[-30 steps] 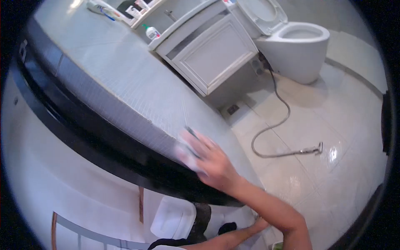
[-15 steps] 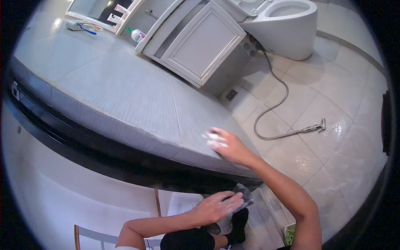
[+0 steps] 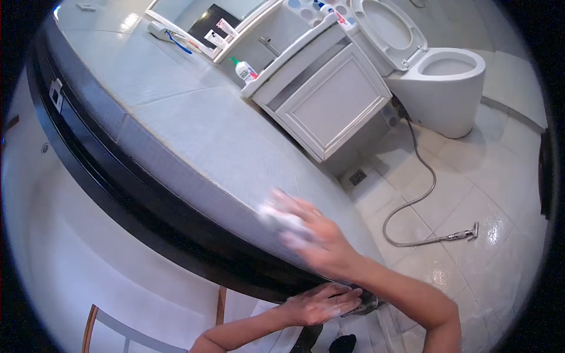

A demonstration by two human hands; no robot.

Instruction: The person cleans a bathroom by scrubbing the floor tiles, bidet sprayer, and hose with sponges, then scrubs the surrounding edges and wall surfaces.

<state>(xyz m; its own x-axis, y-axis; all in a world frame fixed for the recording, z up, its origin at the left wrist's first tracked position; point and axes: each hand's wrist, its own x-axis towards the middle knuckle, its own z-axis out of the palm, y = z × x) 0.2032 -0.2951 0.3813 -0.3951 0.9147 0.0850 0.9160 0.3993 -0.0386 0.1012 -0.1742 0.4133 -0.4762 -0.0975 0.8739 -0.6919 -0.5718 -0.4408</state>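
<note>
My right hand [image 3: 321, 238], blurred by motion, has its fingers closed around a white foamy wad [image 3: 281, 220] whose kind I cannot make out. It is at the edge of the pale tiled wall [image 3: 206, 135], just beside the black door frame [image 3: 176, 226]. Lower down, my left hand [image 3: 323, 303] lies at the bottom end of the frame, its fingers bent over a dark, foam-streaked piece [image 3: 366, 303]. Foam whitens the fingers of my left hand. The dark piece is partly hidden, so I cannot tell its kind.
Beyond the wall hangs a white vanity cabinet [image 3: 335, 103], with a green-topped pump bottle [image 3: 242, 70] above it. A toilet [image 3: 441, 88] stands farther right. The metal hose [image 3: 421, 200] of a sprayer [image 3: 462, 235] curves over the wet floor tiles [image 3: 488, 206].
The view has shifted, so the room sits lower and farther right. My right hand has moved down and along the wall edge with the white wad. My left hand now rests closer against the frame.
</note>
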